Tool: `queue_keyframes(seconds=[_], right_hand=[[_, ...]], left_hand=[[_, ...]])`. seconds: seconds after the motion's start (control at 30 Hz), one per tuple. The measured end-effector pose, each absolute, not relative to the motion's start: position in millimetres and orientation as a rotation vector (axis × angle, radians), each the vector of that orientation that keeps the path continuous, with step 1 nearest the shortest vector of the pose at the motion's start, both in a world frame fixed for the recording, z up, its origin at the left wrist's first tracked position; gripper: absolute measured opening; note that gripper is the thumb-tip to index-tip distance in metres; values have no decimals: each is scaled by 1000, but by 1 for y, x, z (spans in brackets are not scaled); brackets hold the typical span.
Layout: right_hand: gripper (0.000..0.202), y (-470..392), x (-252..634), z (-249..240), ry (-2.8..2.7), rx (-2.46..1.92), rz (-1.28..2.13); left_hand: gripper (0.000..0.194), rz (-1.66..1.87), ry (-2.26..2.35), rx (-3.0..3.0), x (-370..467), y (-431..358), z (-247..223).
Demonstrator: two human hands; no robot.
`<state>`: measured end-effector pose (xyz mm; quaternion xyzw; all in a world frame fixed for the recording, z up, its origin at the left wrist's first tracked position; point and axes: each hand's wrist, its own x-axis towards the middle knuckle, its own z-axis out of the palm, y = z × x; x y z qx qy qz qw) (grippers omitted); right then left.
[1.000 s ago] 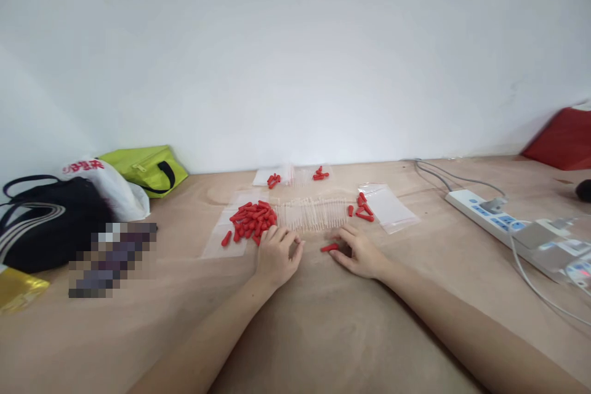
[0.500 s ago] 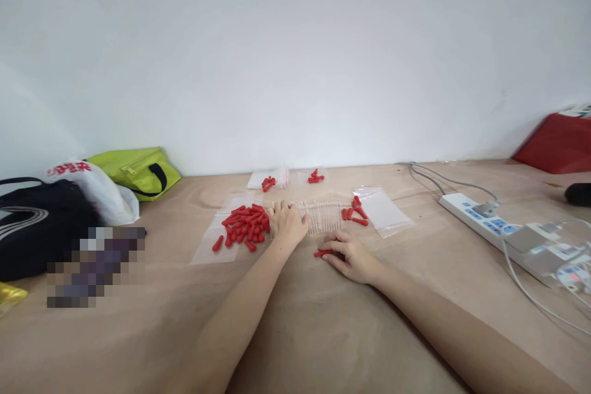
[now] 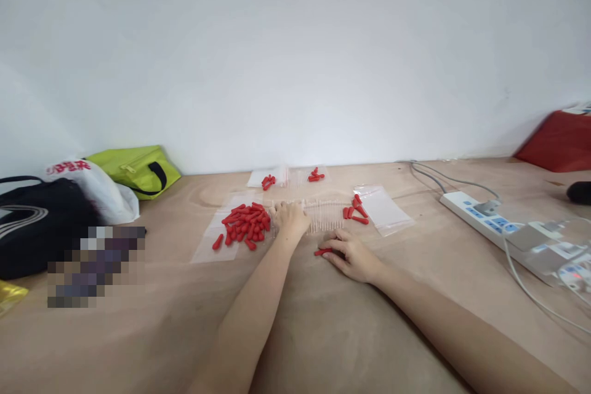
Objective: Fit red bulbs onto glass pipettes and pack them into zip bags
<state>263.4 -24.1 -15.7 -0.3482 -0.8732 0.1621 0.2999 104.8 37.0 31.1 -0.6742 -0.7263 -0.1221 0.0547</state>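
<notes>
Resting on the table in front of me, my right hand [image 3: 351, 257] pinches a red rubber dropper bulb [image 3: 322, 252] between thumb and fingers, its narrow end pointing left. Farther forward, my left hand [image 3: 292, 221] reaches palm down over the left part of a row of thin clear dropper tubes [image 3: 327, 217]. Its fingers look spread and bent down, with their tips partly hidden among the tubes. Just left of it, a heap of red bulbs [image 3: 247, 221] lies on a clear plastic bag [image 3: 207, 252]. Several loose red bulbs [image 3: 357, 212] sit at the row's right end.
A flat zip bag [image 3: 385, 212] lies at right. Near the wall, two small groups of red bulbs [image 3: 268, 181] sit on clear bags. A power strip [image 3: 475, 217] with cables stands right. Black [image 3: 46, 221], white [image 3: 104, 194] and lime-green bags [image 3: 133, 169] line the left.
My left hand has shifted slightly to the right and lower over the tubes. My right hand stays in place with the red dropper bulb.
</notes>
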Motion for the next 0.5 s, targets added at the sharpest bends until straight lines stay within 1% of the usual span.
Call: queue_keyframes(seconds=[0.2,0.3,0.33,0.43,0.5], right_hand=[[17,-26,263,-15,-2281,-898,496],[16,-26,263,-15,-2197,-905,511],[15,-27,262,-15,-2157,-918,509],[13,-28,259,-15,-2048,-973,494],[19,-30,257,-15,-2026,-988,476]], left_hand=[[15,-539,-1888,-2369,78,-3,40],[13,-858,-1510,-2699,52,-29,28],[12,-946,-1447,-2749,44,-36,22],[13,-1162,-1355,-2760,28,-46,5],[14,-1173,-1337,-2810,24,-46,-2]])
